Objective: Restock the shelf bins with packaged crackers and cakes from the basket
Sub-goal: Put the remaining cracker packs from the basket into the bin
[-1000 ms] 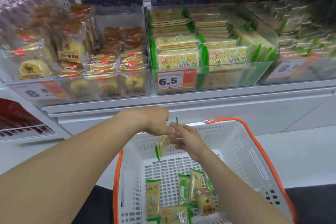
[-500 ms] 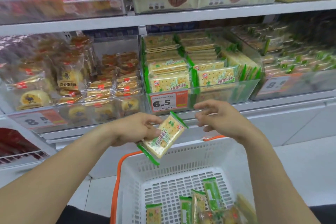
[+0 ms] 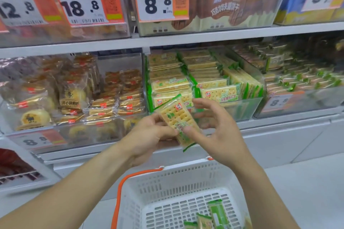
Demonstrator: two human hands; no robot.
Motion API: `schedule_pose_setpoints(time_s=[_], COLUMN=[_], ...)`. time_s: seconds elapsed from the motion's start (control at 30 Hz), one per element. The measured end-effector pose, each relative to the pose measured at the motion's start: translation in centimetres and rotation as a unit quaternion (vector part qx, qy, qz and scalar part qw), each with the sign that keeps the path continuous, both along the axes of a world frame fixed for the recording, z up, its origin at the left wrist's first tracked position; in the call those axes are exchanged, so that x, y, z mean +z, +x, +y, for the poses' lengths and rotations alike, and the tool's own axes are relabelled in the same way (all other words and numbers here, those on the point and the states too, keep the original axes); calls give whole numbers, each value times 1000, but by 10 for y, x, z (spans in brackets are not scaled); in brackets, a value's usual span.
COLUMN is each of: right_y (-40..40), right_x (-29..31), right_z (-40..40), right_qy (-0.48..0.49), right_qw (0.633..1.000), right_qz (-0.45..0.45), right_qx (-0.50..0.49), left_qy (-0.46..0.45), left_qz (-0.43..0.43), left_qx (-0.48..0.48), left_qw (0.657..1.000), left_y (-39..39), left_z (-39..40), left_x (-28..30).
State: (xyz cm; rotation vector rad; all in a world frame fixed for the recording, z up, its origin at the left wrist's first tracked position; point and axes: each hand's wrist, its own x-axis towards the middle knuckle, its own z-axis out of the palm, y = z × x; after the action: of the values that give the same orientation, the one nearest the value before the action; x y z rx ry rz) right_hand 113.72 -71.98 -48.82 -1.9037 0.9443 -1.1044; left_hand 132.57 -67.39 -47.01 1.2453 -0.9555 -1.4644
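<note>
Cracker packet (image 3: 177, 122): one flat pack with green ends, tilted, held in the air in front of the middle shelf, just before the cracker bin and above the basket.
Left hand (image 3: 149, 135): fingers curled around the left edge of the packet, thumb on its front; it grips the pack.
Right hand (image 3: 214, 130): thumb tip presses the lower front of the packet; the other fingers are spread and slightly bent, and I cannot tell if they touch the pack behind.
Cracker bin (image 3: 247, 106): clear bin on the middle shelf, filled with rows of the same green packs, some lying flat and some standing on edge.
Cake bin (image 3: 78, 132): clear bin to the left of the cracker bin, holding round cakes in clear wrappers with red marks.
Basket (image 3: 167, 180): white plastic with orange handle, below the hands; a few green packs lie at its bottom.
Price tag (image 3: 160, 0): on the upper shelf, reads 8.8.
</note>
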Motion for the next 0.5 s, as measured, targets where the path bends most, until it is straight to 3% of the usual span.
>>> schedule_pose_setpoints(time_s=[0.07,0.17,0.23,0.33,0.4,0.5], right_y=[1,3,4,-2,-10,-17], right_x=[6,12,13,19,30,57], right_z=[2,1,-5,-28,-54,-92], right_qy=[-91,-144,-164,-188,-196,-129], right_qw=[995,989,985,974,965,950], right_qz=[19,28,55,120,165,268], right_qx=[17,15,0,-23,-63,-91], left_qy=[-23,-60,-112,-167,-168,-169], left_qz=[34,18,-63,-275,-330,-396], left_qx=[49,70,49,52,71,60], left_qw=[998,996,991,945,926,901], left_y=[-12,-20,-18,-13,-12,-12], left_z=[1,1,0,-5,-8,-9], left_x=[7,13,14,10,8,7])
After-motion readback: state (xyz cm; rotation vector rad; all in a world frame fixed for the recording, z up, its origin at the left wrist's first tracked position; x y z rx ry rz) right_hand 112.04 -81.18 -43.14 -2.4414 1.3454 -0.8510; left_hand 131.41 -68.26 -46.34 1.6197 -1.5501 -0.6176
